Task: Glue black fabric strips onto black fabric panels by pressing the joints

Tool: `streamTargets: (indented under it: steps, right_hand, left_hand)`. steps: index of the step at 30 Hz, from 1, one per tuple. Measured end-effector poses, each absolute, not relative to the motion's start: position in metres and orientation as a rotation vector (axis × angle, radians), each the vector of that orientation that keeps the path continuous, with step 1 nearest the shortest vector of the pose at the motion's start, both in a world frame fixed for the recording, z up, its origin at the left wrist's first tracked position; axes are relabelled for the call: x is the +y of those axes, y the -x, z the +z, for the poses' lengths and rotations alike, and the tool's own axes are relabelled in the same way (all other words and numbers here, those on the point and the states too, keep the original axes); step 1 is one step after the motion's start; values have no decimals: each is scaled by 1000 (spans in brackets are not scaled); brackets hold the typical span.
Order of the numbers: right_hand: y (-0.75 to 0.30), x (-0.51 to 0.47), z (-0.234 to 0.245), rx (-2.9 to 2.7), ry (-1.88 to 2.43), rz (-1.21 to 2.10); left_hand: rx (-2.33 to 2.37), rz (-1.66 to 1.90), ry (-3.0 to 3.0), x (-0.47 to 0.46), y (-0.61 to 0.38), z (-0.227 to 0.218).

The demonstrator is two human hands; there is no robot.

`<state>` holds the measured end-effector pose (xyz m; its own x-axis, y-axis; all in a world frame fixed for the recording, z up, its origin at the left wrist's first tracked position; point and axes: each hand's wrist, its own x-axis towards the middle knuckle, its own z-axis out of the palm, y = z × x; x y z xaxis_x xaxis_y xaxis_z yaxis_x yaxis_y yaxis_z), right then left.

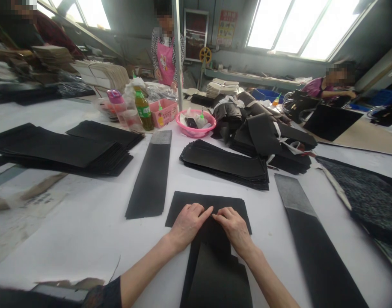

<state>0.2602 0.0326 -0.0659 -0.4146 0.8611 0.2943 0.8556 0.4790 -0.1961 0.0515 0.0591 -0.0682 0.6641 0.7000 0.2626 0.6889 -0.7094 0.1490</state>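
Observation:
A black sheet of material (209, 203) lies on the white table (87, 231) straight in front of me, with a narrower black strip (215, 273) running from it toward my body. My left hand (188, 224) and my right hand (234, 226) rest side by side on the sheet, fingers curled and pressed down, index fingertips nearly meeting at its middle. Both seem to press or pinch a fold in the black material.
Stacks of black sheets (64, 147) lie at the left and centre (226, 164); long black strips (152, 173) flank my work. A pink bowl (196, 124), a green bottle (144, 110) and a pink box (164, 112) stand farther back. Other people work at the far side and right.

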Motion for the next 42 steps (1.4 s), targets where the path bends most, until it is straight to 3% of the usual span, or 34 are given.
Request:
streamTargets:
  steps: [42]
  right_hand:
    - [-276, 23, -72, -2397, 1398, 20]
  left_hand:
    - [1022, 233, -3078, 60, -57, -70]
